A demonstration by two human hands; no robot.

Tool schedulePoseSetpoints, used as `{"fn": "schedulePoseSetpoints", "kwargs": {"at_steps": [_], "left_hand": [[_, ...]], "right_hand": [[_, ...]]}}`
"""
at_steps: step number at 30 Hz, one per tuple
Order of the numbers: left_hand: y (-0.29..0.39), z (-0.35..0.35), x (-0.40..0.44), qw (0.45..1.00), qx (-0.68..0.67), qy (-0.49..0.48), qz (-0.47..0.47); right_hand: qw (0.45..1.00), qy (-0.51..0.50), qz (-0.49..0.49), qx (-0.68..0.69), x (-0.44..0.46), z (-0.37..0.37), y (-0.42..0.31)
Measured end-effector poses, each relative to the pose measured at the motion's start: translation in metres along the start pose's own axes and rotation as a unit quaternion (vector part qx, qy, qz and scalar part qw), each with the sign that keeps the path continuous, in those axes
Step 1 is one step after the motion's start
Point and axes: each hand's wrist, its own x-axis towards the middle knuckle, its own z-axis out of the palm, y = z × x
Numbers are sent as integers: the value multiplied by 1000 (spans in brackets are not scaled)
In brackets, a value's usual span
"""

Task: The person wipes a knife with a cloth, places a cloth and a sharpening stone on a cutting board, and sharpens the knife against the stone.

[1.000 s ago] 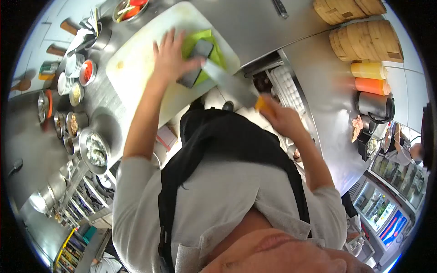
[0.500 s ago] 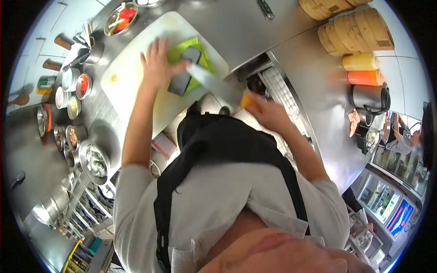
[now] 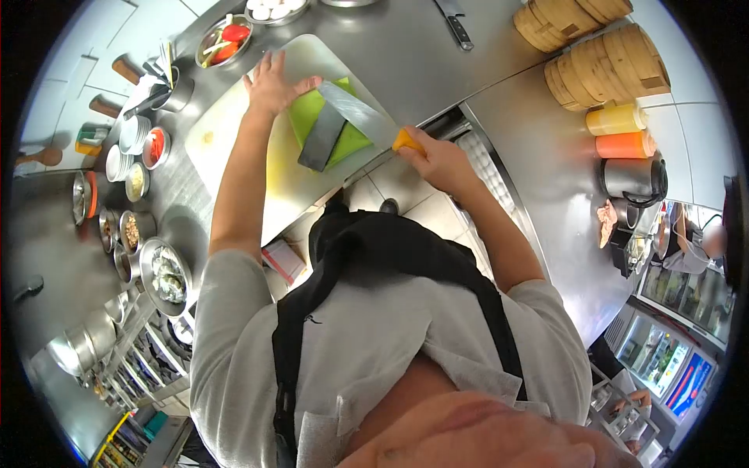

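My right hand (image 3: 443, 162) grips the orange-yellow handle of a broad-bladed kitchen knife (image 3: 360, 115). The blade slants up and left over the far end of a dark grey sharpening stone (image 3: 322, 138). Beneath the stone lies a bright green cloth (image 3: 355, 142), spread on a white cutting board (image 3: 234, 129). With fingers spread, my left hand (image 3: 275, 87) is over the board left of the cloth. Its thumb reaches to the knife's tip; whether it presses on the blade I cannot tell.
Another knife (image 3: 459, 31) lies at the back. Bowls, including one with red and pale vegetables (image 3: 226, 40), stand left of the board. Bamboo steamers (image 3: 608, 66) and squeeze bottles (image 3: 624, 145) line the right. An open drawer (image 3: 484, 160) is beside my right hand.
The knife has moved away from my body, toward the stone's far end, together with both hands. The right hand is also a little further left. The view has shifted slightly.
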Motion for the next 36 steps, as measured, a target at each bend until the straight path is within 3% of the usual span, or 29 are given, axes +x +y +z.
{"fn": "schedulePoseSetpoints", "kwargs": {"at_steps": [4, 6, 7, 11, 14, 17, 19, 21, 23, 27, 30, 33, 36], "left_hand": [[12, -2, -59, 999, 37, -12, 32], [29, -14, -82, 996, 45, -74, 31], [21, -10, -68, 997, 54, -39, 31], [0, -10, 16, 999, 42, -8, -23], [-3, 0, -5, 997, 56, 18, -45], [15, -5, -74, 997, 63, 0, 52], [-1, -5, -41, 997, 63, 23, 48], [-15, -8, -7, 996, 74, 46, 8], [-37, -11, 35, 995, 64, 78, -15], [-22, -11, 8, 993, 82, 84, 1], [-14, -9, -13, 988, 136, 51, 61], [-14, -16, 9, 998, 63, 18, -20], [-37, 2, 43, 992, 75, 86, -44]], "right_hand": [[995, -87, 19, -36, -62, 2, 17], [997, -54, -35, -37, -85, 16, 32], [989, -113, 39, -92, -71, 8, 17], [999, -30, 11, -40, 2, 11, 1], [999, -31, 13, -21, -6, 17, -1], [998, -61, -6, -23, -61, 20, 21], [993, -98, 41, -54, -47, 24, 18], [998, -13, -31, -49, 3, 20, 2], [995, 28, -39, -84, 54, 25, -12], [1000, -4, -15, -17, 21, 32, -11], [998, 23, -49, -5, -25, 31, 8], [995, -11, -12, -94, 27, 11, -16], [996, 51, -45, -61, 52, 26, -11]]}}
